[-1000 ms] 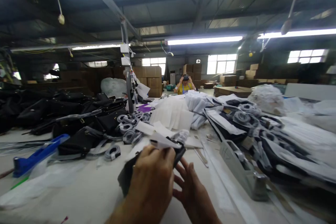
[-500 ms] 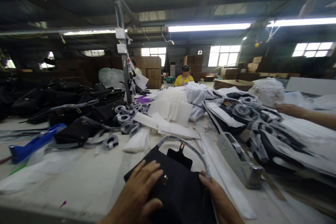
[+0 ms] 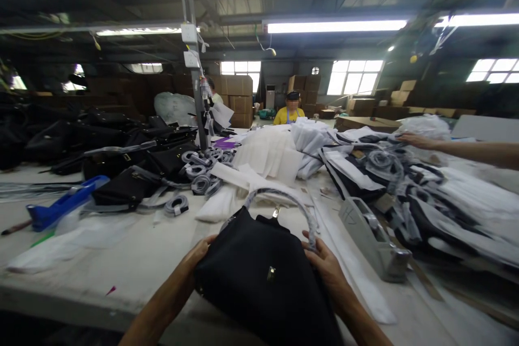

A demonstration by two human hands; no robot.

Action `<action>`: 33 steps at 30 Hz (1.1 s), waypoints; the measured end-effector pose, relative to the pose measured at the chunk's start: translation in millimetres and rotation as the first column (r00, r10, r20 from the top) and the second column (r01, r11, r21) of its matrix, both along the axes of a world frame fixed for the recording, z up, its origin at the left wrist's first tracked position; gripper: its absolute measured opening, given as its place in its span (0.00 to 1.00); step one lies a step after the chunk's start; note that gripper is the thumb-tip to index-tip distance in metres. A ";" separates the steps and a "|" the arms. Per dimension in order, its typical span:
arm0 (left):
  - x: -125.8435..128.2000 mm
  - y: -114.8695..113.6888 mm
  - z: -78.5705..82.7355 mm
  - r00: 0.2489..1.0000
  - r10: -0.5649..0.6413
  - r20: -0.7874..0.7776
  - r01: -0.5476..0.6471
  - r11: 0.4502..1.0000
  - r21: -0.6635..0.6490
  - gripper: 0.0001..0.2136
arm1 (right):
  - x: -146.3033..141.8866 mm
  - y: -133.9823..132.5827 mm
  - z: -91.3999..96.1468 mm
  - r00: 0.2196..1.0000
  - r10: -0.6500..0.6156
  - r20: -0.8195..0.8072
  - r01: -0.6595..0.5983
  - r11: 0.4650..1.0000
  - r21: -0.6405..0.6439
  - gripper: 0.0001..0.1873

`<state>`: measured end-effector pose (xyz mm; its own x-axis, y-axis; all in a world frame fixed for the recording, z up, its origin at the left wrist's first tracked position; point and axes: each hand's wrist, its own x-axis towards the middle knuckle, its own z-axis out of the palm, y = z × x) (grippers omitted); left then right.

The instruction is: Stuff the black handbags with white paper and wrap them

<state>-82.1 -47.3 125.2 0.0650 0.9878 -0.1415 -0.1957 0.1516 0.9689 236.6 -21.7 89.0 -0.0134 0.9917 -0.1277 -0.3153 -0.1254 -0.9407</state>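
Note:
A black handbag (image 3: 259, 275) with a gold clasp is held up between my two hands at the table's front edge. Its handle (image 3: 284, 194), wrapped in clear plastic, arches at the top, and the flap lies back behind the opening. My left hand (image 3: 197, 259) grips the bag's left side, its fingers partly hidden behind it. On the right side, my right hand (image 3: 324, 259) is closed on the upper edge, close to the base of the handle. A grey tape dispenser (image 3: 373, 238) stands to the right of that hand.
White foam sheets (image 3: 267, 154) are heaped beyond the bag. Plastic-wrapped coiled straps (image 3: 200, 173) and a blue tape dispenser (image 3: 67, 203) lie to the left, near piled black bags (image 3: 125, 189). Another person's arm (image 3: 458, 148) reaches in over wrapped bags at right. A metal post (image 3: 198, 97) rises behind.
My left hand has moved from the bag's front to its left side. The bag has been raised and tilted, and its flap shows less. The other person's arm reaches further left.

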 end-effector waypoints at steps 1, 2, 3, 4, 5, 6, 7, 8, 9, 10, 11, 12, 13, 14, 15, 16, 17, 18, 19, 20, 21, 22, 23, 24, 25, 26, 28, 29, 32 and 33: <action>-1.8 -1.0 1.3 0.998 0.055 0.027 -0.057 0.997 0.043 0.35 | -3.3 2.5 5.2 1.000 0.011 0.016 -0.012 0.999 0.039 0.39; -4.4 -2.4 2.3 0.993 0.108 0.044 -0.111 0.991 0.078 0.38 | -6.3 5.5 10.9 0.999 0.021 0.034 -0.024 0.997 0.076 0.38; -7.2 -4.4 2.8 0.987 0.157 0.047 -0.161 0.982 0.101 0.39 | -8.9 8.9 16.7 0.998 0.029 0.055 -0.035 0.993 0.108 0.37; -9.8 -7.0 2.7 0.980 0.197 0.032 -0.199 0.975 0.103 0.38 | -10.7 12.8 22.4 0.996 0.040 0.079 -0.050 0.990 0.132 0.36; -12.0 -10.3 1.9 0.973 0.229 0.000 -0.229 0.969 0.089 0.36 | -11.5 17.0 27.3 0.993 0.057 0.107 -0.072 0.987 0.142 0.37; -13.5 -13.8 0.4 0.966 0.253 -0.052 -0.249 0.966 0.068 0.33 | -11.1 21.5 31.0 0.987 0.080 0.141 -0.099 0.985 0.139 0.37; -14.5 -17.1 -1.9 0.958 0.260 -0.118 -0.257 0.965 0.046 0.30 | -9.5 26.1 33.0 0.979 0.100 0.179 -0.123 0.984 0.126 0.38; -15.1 -19.8 -4.8 0.949 0.251 -0.191 -0.250 0.968 0.031 0.27 | -6.6 30.7 33.0 0.969 0.119 0.216 -0.144 0.984 0.105 0.39; -15.7 -21.5 -8.1 0.935 0.236 -0.264 -0.236 0.971 0.033 0.26 | -2.6 35.2 30.7 0.959 0.135 0.250 -0.158 0.985 0.075 0.40; -16.4 -21.9 -11.3 0.913 0.224 -0.342 -0.219 0.974 0.053 0.24 | 2.4 39.2 26.3 0.949 0.152 0.277 -0.169 0.985 0.038 0.41; -17.5 -20.9 -14.3 0.878 0.220 -0.425 -0.203 0.975 0.087 0.23 | 8.0 42.8 20.2 0.938 0.167 0.303 -0.174 0.985 -0.004 0.41; -19.1 -18.4 -16.8 0.830 0.228 -0.509 -0.189 0.974 0.127 0.22 | 14.2 45.8 13.1 0.928 0.179 0.327 -0.172 0.984 -0.049 0.41; -21.3 -14.6 -18.5 0.770 0.247 -0.588 -0.180 0.969 0.171 0.20 | 20.5 48.2 5.8 0.917 0.188 0.352 -0.168 0.982 -0.087 0.40; -23.8 -9.7 -19.2 0.702 0.273 -0.658 -0.173 0.961 0.214 0.18 | 26.7 50.0 -0.9 0.905 0.188 0.383 -0.157 0.981 -0.110 0.39; -26.6 -4.2 -19.0 0.629 0.296 -0.719 -0.160 0.954 0.252 0.16 | 32.5 51.3 -6.2 0.890 0.175 0.421 -0.138 0.984 -0.116 0.38; -29.1 1.6 -17.6 0.554 0.311 -0.772 -0.141 0.949 0.281 0.14 | 37.4 51.8 -9.4 0.872 0.145 0.468 -0.105 0.988 -0.110 0.37; -31.0 7.1 -14.9 0.474 0.331 -0.816 -0.120 0.942 0.313 0.13 | 41.2 51.5 -10.0 0.848 0.098 0.522 -0.061 0.994 -0.089 0.35; -31.8 11.7 -10.8 0.390 0.359 -0.848 -0.094 0.932 0.351 0.13 | 43.6 50.1 -7.7 0.815 0.037 0.578 -0.012 0.999 -0.046 0.34; -30.9 14.8 -5.3 0.311 0.395 -0.864 -0.060 0.916 0.397 0.14 | 44.3 47.1 -2.5 0.777 -0.033 0.629 0.028 0.999 0.018 0.32; -28.1 15.8 1.6 0.257 0.435 -0.863 -0.020 0.895 0.445 0.14 | 43.4 42.2 5.4 0.740 -0.100 0.666 0.047 0.994 0.097 0.30; -23.1 14.3 9.4 0.241 0.467 -0.851 0.024 0.873 0.487 0.14 | 40.6 35.2 15.3 0.713 -0.146 0.686 0.029 0.983 0.179 0.29; -16.0 10.4 17.4 0.266 0.475 -0.839 0.074 0.858 0.509 0.14 | 36.3 26.2 26.6 0.697 -0.165 0.697 -0.024 0.967 0.253 0.27; -7.3 4.0 24.6 0.319 0.451 -0.834 0.133 0.850 0.510 0.15 | 30.5 15.5 38.3 0.689 -0.148 0.710 -0.113 0.945 0.307 0.26; 2.7 -4.2 29.8 0.377 0.396 -0.837 0.210 0.844 0.493 0.15 | 23.8 3.7 49.2 0.671 -0.101 0.734 -0.212 0.923 0.321 0.26; 13.1 -13.4 31.9 0.403 0.322 -0.856 0.308 0.834 0.459 0.16 | 16.5 -8.3 58.3 0.635 -0.045 0.771 -0.323 0.891 0.318 0.25; 23.4 -22.8 30.0 0.392 0.276 -0.877 0.414 0.799 0.437 0.17 | 9.2 -19.8 64.5 0.587 0.006 0.810 -0.428 0.851 0.304 0.27; 40.4 -37.9 13.0 0.321 0.367 -0.873 0.583 0.650 0.488 0.25 | -3.9 -38.3 65.8 0.483 0.052 0.874 -0.591 0.757 0.281 0.34; 46.3 -42.1 -1.3 0.307 0.467 -0.829 0.643 0.540 0.542 0.28 | -9.1 -44.1 60.7 0.425 0.053 0.904 -0.657 0.705 0.268 0.37; 53.6 -40.1 -52.5 0.222 0.679 -0.699 0.741 0.348 0.574 0.23 | -18.8 -46.9 29.5 0.273 -0.036 0.961 -0.775 0.583 0.242 0.28; 53.8 -36.1 -67.8 0.209 0.725 -0.656 0.751 0.311 0.582 0.21 | -20.4 -44.3 17.4 0.257 -0.085 0.963 -0.782 0.567 0.258 0.24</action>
<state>-28.3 -83.3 57.4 0.6670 0.4409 0.6006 0.6797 -0.6903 -0.2481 216.3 -66.0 106.4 -0.7069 0.6677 0.2333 0.5510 0.7267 -0.4103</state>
